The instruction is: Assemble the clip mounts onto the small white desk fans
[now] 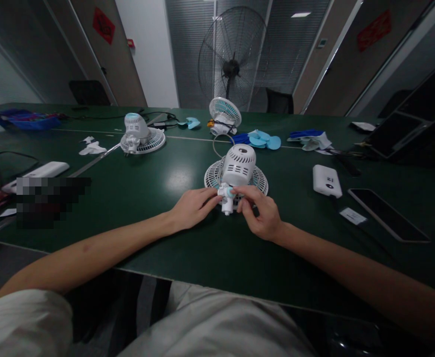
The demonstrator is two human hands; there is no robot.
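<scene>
A small white desk fan (pixel 238 168) lies face down on the dark green table (pixel 158 233), its grille on the tabletop and its motor housing pointing up. A white bracket with a light blue knob (pixel 228 194) sticks out of the housing toward me. My left hand (pixel 193 207) pinches the bracket from the left, fingers closed on it. From the right, my right hand (pixel 260 212) has thumb and fingers closed on the blue knob.
Two more small fans (pixel 140 135) (pixel 224 116) rest farther back, with loose blue fan blades (pixel 264 141) beside them. A white power bank (pixel 326 181), a dark phone (pixel 387 214) and a laptop (pixel 396 131) sit to the right. A large floor fan (pixel 231 54) stands behind the table.
</scene>
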